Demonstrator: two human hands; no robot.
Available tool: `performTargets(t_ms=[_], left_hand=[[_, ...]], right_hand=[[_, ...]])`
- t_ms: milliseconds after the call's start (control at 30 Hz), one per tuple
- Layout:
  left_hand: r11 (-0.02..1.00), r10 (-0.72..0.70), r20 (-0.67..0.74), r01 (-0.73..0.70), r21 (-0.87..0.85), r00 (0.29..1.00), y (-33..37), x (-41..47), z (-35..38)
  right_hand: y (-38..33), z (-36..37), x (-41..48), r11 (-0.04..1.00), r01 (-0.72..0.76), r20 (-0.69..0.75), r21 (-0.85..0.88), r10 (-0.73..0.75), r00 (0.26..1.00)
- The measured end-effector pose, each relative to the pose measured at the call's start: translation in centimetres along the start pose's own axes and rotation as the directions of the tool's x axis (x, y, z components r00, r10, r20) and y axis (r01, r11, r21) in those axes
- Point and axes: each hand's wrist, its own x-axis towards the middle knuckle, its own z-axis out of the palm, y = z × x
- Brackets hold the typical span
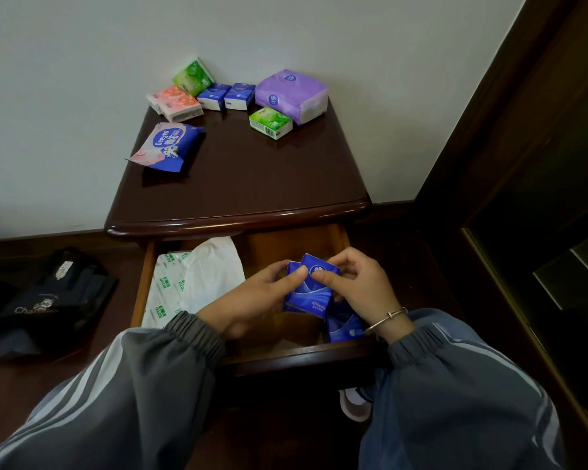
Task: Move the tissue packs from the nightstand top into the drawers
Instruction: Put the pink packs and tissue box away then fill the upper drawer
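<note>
Eight packs lie on your nightstand top [252, 171]. Your left hand [252, 300] and right hand [357, 286] pinch blue tissue packs [311, 290] over the open drawer [286, 357], holding another blue pack [345, 329] and white wrappers [190, 283].

On the counter [245, 171] we count two small blue packs [225, 95], two green packs [270, 123], two pink packs [175, 102], one purple pack [291, 95], one wipes pack [168, 145].
</note>
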Motion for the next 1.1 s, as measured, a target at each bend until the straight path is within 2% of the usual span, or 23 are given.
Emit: performTargets(t_ms=[100,200,267,333,433,533,600,667,800,967,1100], left_hand=[[0.999,-0.018,-0.071,0.015,-0.041,0.997,-0.1,0.0,0.1],[0.998,-0.058,-0.232,0.054,-0.023,0.971,-0.5,0.3,-0.2],[0.99,-0.133,-0.298,0.142,0.007,0.945,-0.9,0.4,-0.1],[0.966,-0.223,-0.3,0.25,0.057,0.928,-1.3,0.3,0.3],[0.929,-0.236,-0.292,0.303,0.212,0.927,-2.2,0.5,1.5],[0.799,-0.115,-0.355,0.299,0.523,0.928,-3.0,1.2,2.3],[0.719,-0.028,-0.374,0.278,0.637,0.927,-3.2,1.3,2.3],[0.664,-0.003,-0.33,0.248,0.705,0.944,-3.3,1.3,2.0],[0.589,-0.006,-0.246,0.202,0.782,0.969,-3.7,1.2,1.5],[0.638,-0.002,-0.28,0.217,0.739,0.96,-4.2,1.2,1.9],[0.538,0.132,-0.314,0.198,0.819,0.94,-4.7,0.8,2.8]], right_hand=[[-0.2,-0.2,0.0,0.999,0.023,0.016,0.033,-0.023,1.0],[0.2,-1.3,0.3,0.982,0.012,-0.199,-0.186,-0.05,0.979],[0.6,-1.8,0.4,0.951,-0.175,-0.252,-0.255,0.11,0.961],[1.0,-1.5,0.3,0.889,-0.389,-0.181,-0.241,0.352,0.918],[0.9,-0.9,0.4,0.853,-0.51,-0.062,-0.112,0.506,0.86],[1.0,-1.1,0.7,0.845,-0.533,-0.073,-0.037,0.529,0.845],[1.0,-1.1,0.8,0.842,-0.535,-0.092,-0.076,0.528,0.844],[1.1,-1.0,0.7,0.848,-0.522,-0.103,-0.092,0.514,0.852],[1.0,-1.1,0.7,0.869,-0.488,-0.115,-0.083,0.478,0.871],[1.2,-1.2,0.8,0.868,-0.483,-0.111,-0.114,0.472,0.875],[1.5,-1.1,0.8,0.876,-0.466,-0.111,-0.124,0.454,0.884]])
